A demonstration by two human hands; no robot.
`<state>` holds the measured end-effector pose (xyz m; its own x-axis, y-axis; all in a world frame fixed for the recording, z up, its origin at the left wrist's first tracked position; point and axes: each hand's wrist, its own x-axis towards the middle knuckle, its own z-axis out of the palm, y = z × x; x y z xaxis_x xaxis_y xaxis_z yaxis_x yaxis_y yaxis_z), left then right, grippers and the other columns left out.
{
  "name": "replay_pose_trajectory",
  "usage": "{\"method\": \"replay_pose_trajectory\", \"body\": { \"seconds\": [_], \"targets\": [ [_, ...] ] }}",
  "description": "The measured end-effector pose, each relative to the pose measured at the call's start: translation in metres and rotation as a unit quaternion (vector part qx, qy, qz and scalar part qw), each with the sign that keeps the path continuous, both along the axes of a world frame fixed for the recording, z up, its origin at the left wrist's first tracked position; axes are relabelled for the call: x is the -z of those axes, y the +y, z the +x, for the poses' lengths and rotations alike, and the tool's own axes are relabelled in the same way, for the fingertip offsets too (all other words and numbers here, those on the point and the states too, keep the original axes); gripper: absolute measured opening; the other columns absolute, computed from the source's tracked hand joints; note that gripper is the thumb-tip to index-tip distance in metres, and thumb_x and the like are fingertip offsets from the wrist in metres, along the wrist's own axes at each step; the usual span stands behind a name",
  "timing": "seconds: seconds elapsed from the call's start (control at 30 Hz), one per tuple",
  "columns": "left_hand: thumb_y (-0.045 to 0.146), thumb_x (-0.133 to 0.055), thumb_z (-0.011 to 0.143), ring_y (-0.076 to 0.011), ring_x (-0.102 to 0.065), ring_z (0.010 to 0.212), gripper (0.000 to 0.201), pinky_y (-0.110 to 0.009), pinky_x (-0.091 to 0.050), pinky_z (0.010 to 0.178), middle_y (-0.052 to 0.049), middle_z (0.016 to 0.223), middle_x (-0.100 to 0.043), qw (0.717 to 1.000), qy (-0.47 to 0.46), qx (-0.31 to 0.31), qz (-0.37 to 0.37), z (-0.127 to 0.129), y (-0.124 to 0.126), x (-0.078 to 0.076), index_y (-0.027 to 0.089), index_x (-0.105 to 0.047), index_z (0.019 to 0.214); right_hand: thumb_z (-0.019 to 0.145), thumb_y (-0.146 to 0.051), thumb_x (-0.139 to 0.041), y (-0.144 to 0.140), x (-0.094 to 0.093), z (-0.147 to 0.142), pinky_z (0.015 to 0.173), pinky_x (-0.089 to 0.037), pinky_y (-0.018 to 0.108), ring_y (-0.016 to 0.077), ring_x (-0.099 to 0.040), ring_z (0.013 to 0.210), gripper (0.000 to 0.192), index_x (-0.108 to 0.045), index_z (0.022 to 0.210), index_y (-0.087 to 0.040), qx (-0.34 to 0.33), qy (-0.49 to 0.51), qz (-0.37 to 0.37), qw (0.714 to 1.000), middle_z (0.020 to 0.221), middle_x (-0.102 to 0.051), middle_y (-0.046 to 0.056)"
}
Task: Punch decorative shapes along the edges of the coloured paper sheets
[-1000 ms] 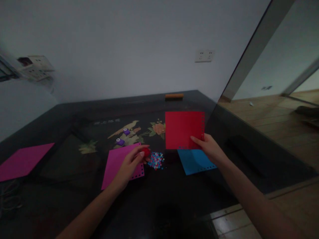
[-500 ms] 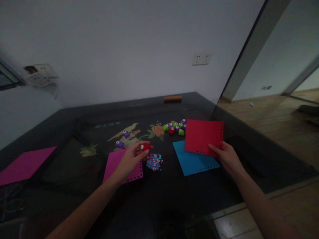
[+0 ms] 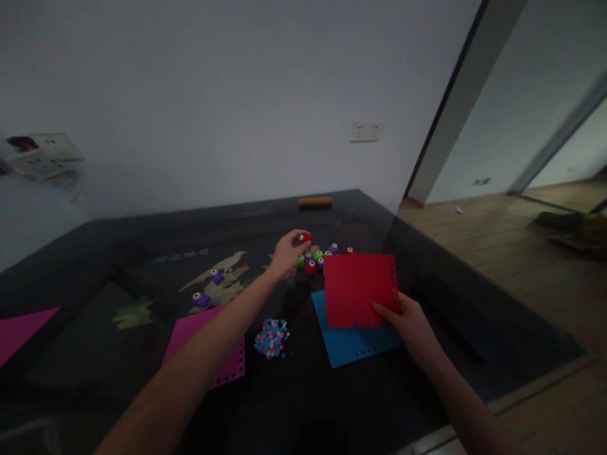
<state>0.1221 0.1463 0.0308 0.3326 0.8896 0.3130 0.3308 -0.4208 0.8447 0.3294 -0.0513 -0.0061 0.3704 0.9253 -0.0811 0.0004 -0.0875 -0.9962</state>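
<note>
My left hand (image 3: 288, 251) is closed around a small red one-eyed figure (image 3: 305, 238), lifted over the back of a cluster of similar figures (image 3: 319, 256) in green, purple and red. In my right hand (image 3: 406, 319) is a red sheet of paper (image 3: 358, 287), gripped at its lower right corner with the thumb on top. Holes run along its right and lower edges. A blue sheet (image 3: 339, 347) lies partly beneath it, also with holes. Left of that sits a heap of small colourful paper dots (image 3: 272, 339).
My left forearm crosses a magenta sheet (image 3: 190, 332) with holes at its edges. Two purple figures (image 3: 202, 299) stand behind it. Another magenta sheet (image 3: 21, 332) is at far left. A brown cylinder (image 3: 315, 201) lies near the wall on the dark table (image 3: 294, 411).
My left hand has moved from beside the paper dots up and away to the figure cluster, still holding the red figure. My right hand keeps the red sheet over the blue one. The view has shifted.
</note>
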Motion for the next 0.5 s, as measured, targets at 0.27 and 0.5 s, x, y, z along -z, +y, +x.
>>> {"method": "replay_pose_trajectory", "body": {
  "seconds": [0.27, 0.5],
  "targets": [
    [0.023, -0.059, 0.084, -0.0209, -0.059, 0.097, 0.023, -0.039, -0.048, 0.086, -0.009, 0.109, -0.061, 0.982, 0.184, 0.019, 0.025, 0.047, 0.048, 0.012, 0.015, -0.06, 0.106, 0.066, -0.042, -0.073, -0.004, -0.01, -0.004, 0.067, -0.057, 0.042, 0.0281, -0.069, 0.074, 0.037, -0.066, 0.093, -0.018, -0.014, -0.035, -0.003, 0.999, 0.088, -0.073, 0.008],
    [0.031, -0.053, 0.089, -0.0212, -0.058, 0.098, 0.03, -0.041, -0.051, 0.082, -0.009, 0.118, -0.056, 0.947, 0.316, 0.053, -0.008, 0.057, 0.069, 0.023, 0.017, -0.054, 0.116, 0.066, -0.043, -0.073, -0.006, -0.015, -0.006, 0.063, -0.057, 0.04, 0.0282, -0.069, 0.074, 0.037, -0.067, 0.092, -0.019, -0.012, -0.027, 0.004, 1.0, 0.084, -0.073, 0.007]
  ]
}}
